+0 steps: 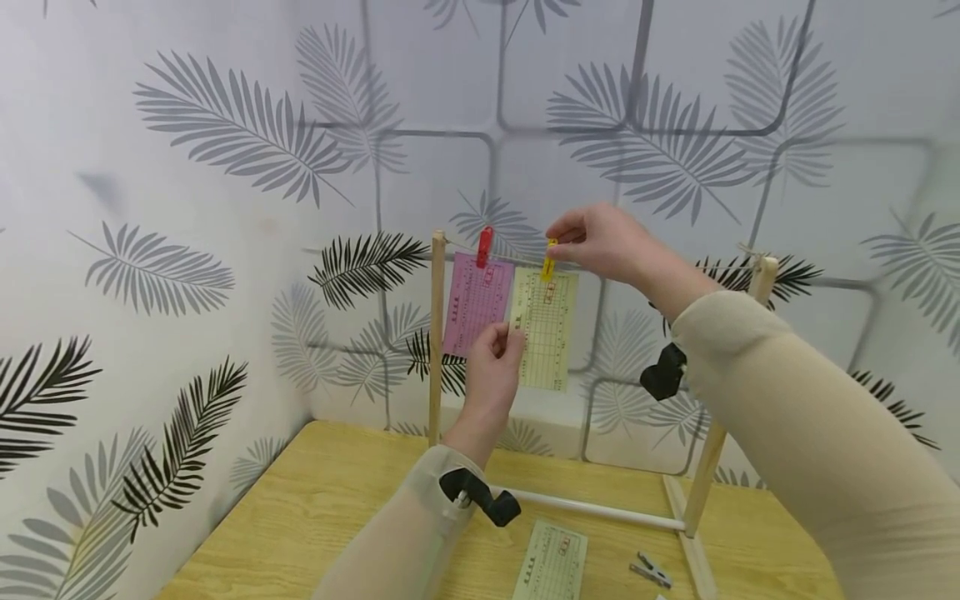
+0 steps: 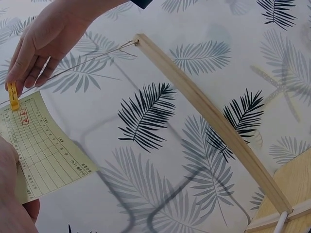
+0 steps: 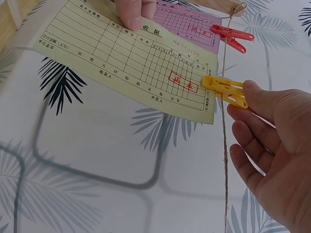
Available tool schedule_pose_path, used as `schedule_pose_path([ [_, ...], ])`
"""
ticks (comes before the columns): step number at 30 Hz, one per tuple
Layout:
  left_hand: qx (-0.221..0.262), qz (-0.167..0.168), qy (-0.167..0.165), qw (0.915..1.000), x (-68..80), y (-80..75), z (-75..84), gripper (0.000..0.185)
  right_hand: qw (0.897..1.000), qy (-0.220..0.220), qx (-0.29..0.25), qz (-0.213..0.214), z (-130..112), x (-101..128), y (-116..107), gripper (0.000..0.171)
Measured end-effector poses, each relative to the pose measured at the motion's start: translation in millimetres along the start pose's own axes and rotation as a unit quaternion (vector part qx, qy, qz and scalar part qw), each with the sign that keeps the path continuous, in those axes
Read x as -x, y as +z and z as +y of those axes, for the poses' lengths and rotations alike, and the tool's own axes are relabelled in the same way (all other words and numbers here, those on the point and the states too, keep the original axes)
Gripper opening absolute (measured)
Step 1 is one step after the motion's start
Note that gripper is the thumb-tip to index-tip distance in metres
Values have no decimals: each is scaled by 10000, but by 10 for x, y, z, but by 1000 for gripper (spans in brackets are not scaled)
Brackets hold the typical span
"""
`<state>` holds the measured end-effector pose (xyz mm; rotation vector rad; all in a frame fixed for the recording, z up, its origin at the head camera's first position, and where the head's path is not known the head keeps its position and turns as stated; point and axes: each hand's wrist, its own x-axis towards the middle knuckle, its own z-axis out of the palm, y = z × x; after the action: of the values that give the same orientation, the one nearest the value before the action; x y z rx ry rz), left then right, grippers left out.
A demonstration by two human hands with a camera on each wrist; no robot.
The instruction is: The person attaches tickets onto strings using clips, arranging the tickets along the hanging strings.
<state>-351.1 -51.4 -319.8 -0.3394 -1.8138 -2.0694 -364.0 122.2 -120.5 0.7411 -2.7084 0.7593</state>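
Observation:
My right hand (image 1: 603,242) pinches a yellow clothespin (image 3: 226,90) between thumb and finger, its other fingers loosely bent. The clothespin's tip sits over the top edge of a pale yellow receipt slip (image 1: 546,342), at the twine line (image 3: 225,170). Lower down, my left hand (image 1: 491,375) pinches that slip by its left edge between thumb and fingers. To the left, a pink receipt slip (image 1: 477,300) hangs from the twine under a red clothespin (image 1: 485,247). Only part of the left hand (image 2: 12,187) shows in the left wrist view.
The twine runs between a left wooden post (image 1: 437,350) and a right wooden post (image 1: 708,467). Low between them is a white rod (image 1: 592,510). On the wooden table (image 1: 360,500) lie another pale receipt slip (image 1: 551,562) and a grey clothespin (image 1: 651,571). A leaf-patterned wall stands behind.

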Motion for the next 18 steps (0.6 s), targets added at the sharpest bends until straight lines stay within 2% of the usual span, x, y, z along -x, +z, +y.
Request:
schedule_pose_path([
  [18,31,211,67,9997,4,-31,-35,17,9994,35,199,265,6,-38,59,41],
])
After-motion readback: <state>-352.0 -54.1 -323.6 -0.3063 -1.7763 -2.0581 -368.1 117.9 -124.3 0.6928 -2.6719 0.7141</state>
